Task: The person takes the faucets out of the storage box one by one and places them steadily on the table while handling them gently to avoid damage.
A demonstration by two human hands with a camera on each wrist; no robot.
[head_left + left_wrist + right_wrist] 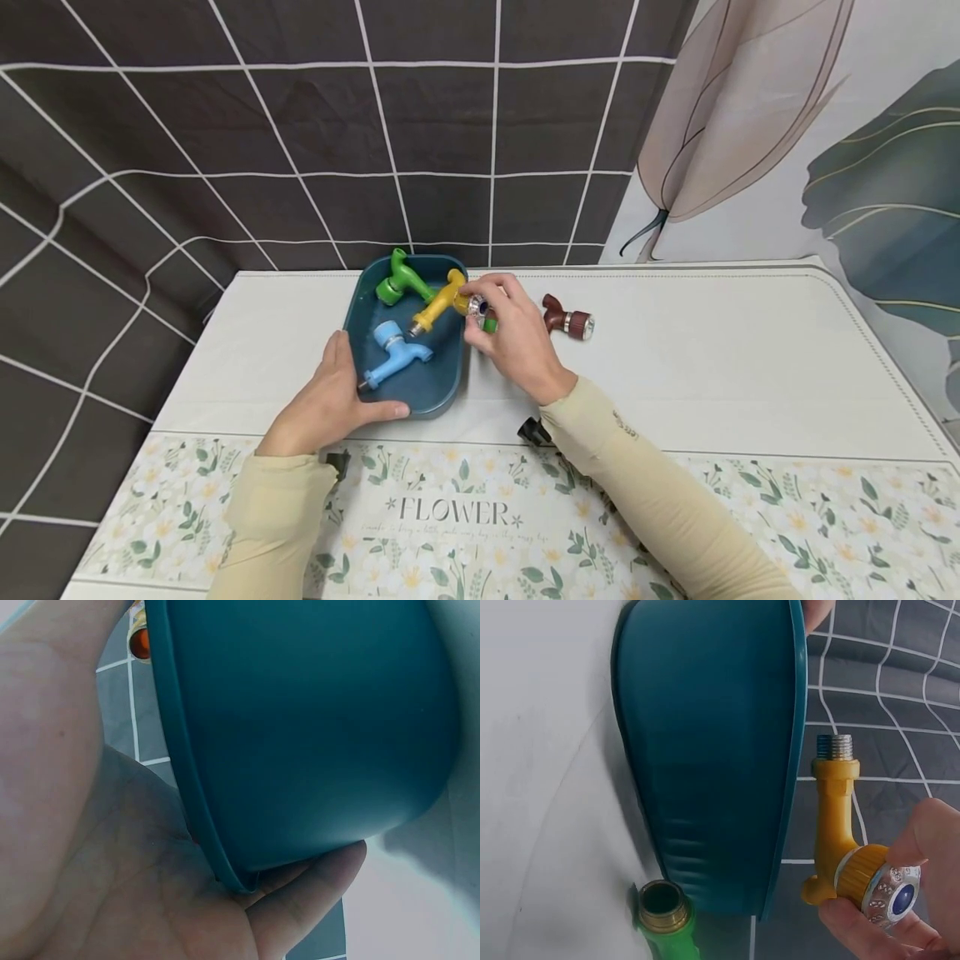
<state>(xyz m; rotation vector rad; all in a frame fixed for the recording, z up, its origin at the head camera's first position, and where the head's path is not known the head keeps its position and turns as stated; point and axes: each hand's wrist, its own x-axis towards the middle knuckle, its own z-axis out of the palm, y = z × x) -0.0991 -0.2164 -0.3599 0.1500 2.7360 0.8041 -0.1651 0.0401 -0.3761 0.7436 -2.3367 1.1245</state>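
Observation:
My right hand pinches a yellow tap by its ribbed, silver-capped knob, holding it above the right rim of a dark blue-green basin. In the right wrist view, the yellow tap's threaded end points up, away from the fingers. My left hand rests against the basin's near-left corner. Its straight thumb lies along the near rim and its straight fingers touch the left wall. A green tap and a light blue tap lie inside the basin.
Right of the basin, a maroon tap lies on the white tabletop. Another green tap, mostly hidden beneath my right hand in the head view, is beside the basin. A dark tile-patterned backdrop stands close behind.

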